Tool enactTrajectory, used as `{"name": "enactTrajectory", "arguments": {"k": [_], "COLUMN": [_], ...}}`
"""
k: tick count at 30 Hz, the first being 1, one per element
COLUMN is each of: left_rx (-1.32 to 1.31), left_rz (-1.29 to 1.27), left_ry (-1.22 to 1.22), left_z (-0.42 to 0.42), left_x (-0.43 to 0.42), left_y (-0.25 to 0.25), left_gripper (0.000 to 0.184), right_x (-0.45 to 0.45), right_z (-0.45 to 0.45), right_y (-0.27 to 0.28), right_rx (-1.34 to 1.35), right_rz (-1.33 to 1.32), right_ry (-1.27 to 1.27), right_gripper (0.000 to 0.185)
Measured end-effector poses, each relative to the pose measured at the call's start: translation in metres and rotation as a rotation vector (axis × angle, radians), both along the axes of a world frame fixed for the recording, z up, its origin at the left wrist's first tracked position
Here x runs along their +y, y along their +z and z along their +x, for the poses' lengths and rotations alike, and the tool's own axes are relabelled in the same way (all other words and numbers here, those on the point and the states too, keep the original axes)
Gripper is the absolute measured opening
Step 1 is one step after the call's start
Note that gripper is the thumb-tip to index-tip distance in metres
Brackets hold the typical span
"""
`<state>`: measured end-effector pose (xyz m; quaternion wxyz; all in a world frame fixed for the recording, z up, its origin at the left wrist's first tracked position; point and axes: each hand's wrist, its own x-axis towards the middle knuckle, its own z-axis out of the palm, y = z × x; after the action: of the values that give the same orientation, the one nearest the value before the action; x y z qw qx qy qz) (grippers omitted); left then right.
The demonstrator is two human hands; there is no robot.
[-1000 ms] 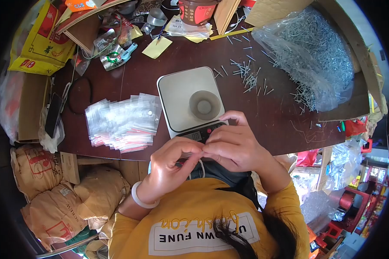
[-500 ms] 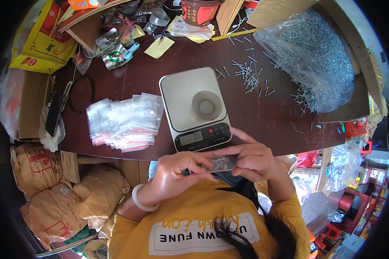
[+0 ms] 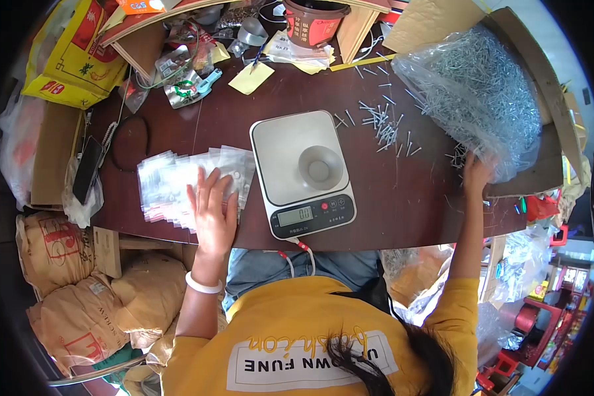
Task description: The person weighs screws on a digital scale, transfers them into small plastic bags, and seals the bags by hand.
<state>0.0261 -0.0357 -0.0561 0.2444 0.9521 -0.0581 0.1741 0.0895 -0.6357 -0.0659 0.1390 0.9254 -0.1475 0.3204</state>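
My left hand [image 3: 214, 211] lies palm down with fingers spread on a pile of small clear zip bags [image 3: 165, 175] left of the digital scale. The filled bag held earlier cannot be told apart here. Far to the right, my right hand [image 3: 476, 175] reaches into the screws [image 3: 457, 158] at the lower edge of a large clear plastic bag [image 3: 492, 92] full of screws. Its fingertips are hidden there. Between the hands stands the scale [image 3: 274, 142], reading 0.0, with a small round cup [image 3: 320, 168] on its plate.
Loose screws [image 3: 384, 125] lie right of the scale. A cardboard box [image 3: 548, 158] surrounds the big screw bag. At the back are a yellow note [image 3: 251, 78], blue-handled scissors [image 3: 209, 80] and a brown bucket [image 3: 313, 23]. A phone [image 3: 88, 168] lies at the left edge.
Both hands were together in front of the scale, holding a small bag of screws. They have parted: the left went to the bag pile, the right to the screws at the far right.
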Motion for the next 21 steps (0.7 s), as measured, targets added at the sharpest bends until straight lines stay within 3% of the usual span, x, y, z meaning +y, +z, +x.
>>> {"name": "enactTrajectory", "arguments": {"k": [3,5,8,11,21], "left_rx": [0.022,0.014,0.004,-0.013,-0.033], "left_rz": [0.001,0.002,0.0,0.003,0.004], "left_ry": [-0.005,0.003,0.001,0.0,-0.009], "left_z": [0.0,0.0,0.001,0.001,0.001], "left_x": [-0.001,-0.001,-0.003,-0.004,-0.003], "left_y": [0.0,0.002,0.0,0.001,0.0], "left_gripper": [0.027,0.026,0.025,0.024,0.022], "right_x": [-0.102,-0.162,-0.073,-0.033,-0.031], "right_z": [0.016,0.029,0.031,0.029,0.019], "right_y": [-0.031,-0.056,-0.024,-0.016,-0.011], "right_rx": [0.173,0.157,0.014,-0.09,-0.101], "right_rz": [-0.089,-0.056,-0.049,0.093,0.137], "right_ry": [-0.129,-0.073,-0.266,-0.255,-0.117], "right_gripper": [0.046,0.052,0.056,0.057,0.062]}}
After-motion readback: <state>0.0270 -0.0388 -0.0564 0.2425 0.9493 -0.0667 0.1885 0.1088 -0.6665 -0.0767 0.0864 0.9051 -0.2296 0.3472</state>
